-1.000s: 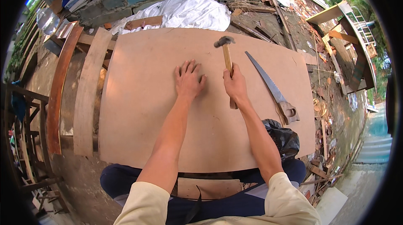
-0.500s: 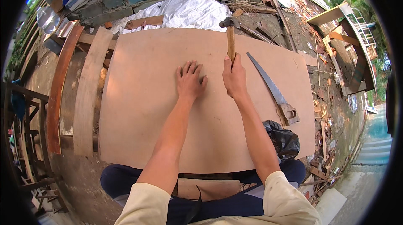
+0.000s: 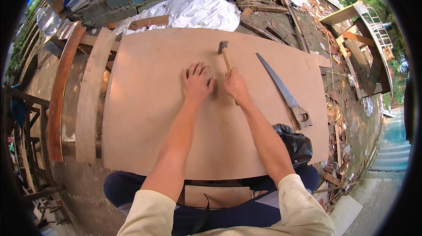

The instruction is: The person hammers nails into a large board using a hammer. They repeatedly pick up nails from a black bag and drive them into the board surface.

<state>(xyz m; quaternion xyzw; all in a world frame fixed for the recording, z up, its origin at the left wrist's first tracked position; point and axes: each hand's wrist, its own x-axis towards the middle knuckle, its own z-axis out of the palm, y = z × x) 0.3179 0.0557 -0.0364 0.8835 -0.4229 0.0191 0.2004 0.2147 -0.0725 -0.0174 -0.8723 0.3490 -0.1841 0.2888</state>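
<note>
An outdoor yard littered with scrap timber, rubble and bricks surrounds a large brown fibreboard sheet (image 3: 167, 117) laid flat as a worktop in front of a seated person. At its centre, the right hand (image 3: 236, 87) grips a hammer (image 3: 225, 55) by its wooden handle, fingers wrapped tight around the shaft, the metal head pointing away from the person and sitting low over the board's far half. Whether the head touches the board cannot be told. Just beside it, the left hand (image 3: 196, 84) lies palm down on the sheet, fingers spread flat and slightly fanned, its thumb near the right hand's knuckles. Both bare forearms reach in from the lower edge, out of pale cream sleeves. To the right of the hammer, a hand saw (image 3: 283, 91) rests on the board at a slant, its blade tip toward the far edge and its wooden handle toward the person. A crumpled black plastic bag (image 3: 296, 141) sits at the board's near right corner, beside the right arm. Beyond the far edge lies a bunched white sheet (image 3: 198, 9) against a low wall of grey blocks. Along the board's left side run 2 curved wooden planks (image 3: 90, 99), 1 pale and 1 reddish-brown. A small wooden frame structure (image 3: 365, 38) stands well apart at upper right.
</note>
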